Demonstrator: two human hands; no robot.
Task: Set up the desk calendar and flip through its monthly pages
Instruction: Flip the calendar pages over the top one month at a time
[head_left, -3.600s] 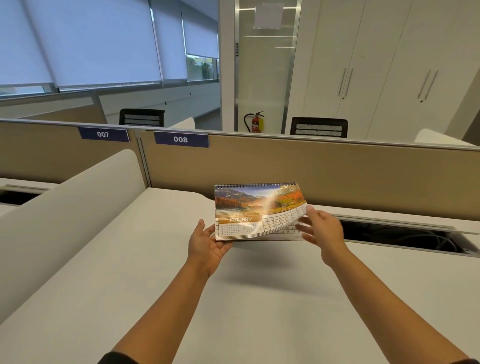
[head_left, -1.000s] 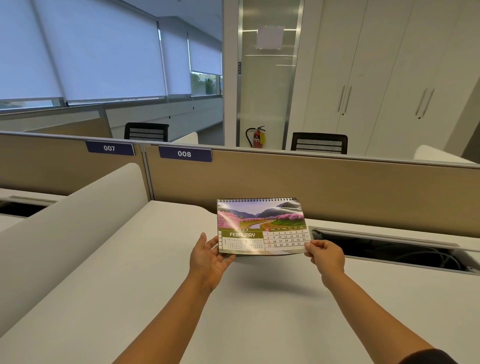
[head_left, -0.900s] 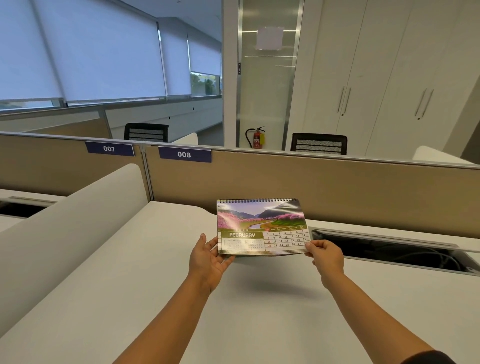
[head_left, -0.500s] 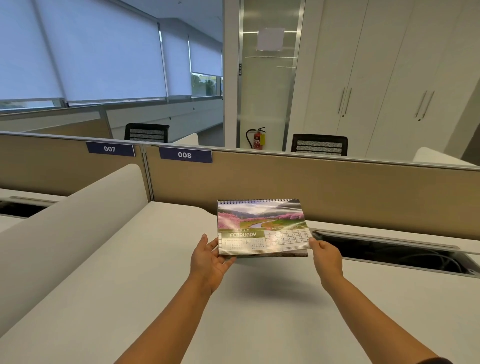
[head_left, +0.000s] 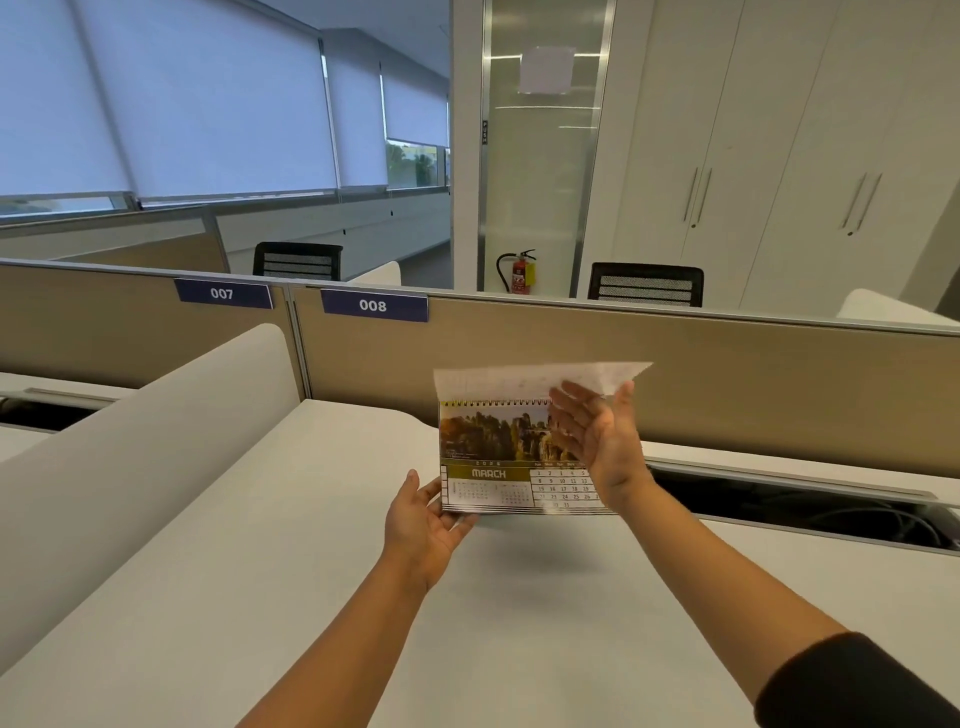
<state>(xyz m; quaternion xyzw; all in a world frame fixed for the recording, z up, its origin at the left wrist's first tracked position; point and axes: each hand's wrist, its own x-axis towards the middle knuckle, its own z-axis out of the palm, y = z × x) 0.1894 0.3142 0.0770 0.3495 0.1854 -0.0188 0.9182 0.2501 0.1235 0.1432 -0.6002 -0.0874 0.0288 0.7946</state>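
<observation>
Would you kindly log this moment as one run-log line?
left hand: grips spiral-bound desk calendar, bottom-left corner | right hand: supports raised white page | showing: MARCH | calendar held above white desk

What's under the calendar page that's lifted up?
The March page, with a rocky landscape photo. The right hand covers its right side, hiding some dates; pages beneath March cannot be seen.

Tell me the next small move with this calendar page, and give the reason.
Probably carry the lifted page back over the spiral binding and let it drop behind. The right hand holds it raised on straight fingers above the binding, partly covering the March page, while the left hand grips the calendar at its lower left corner.
</observation>
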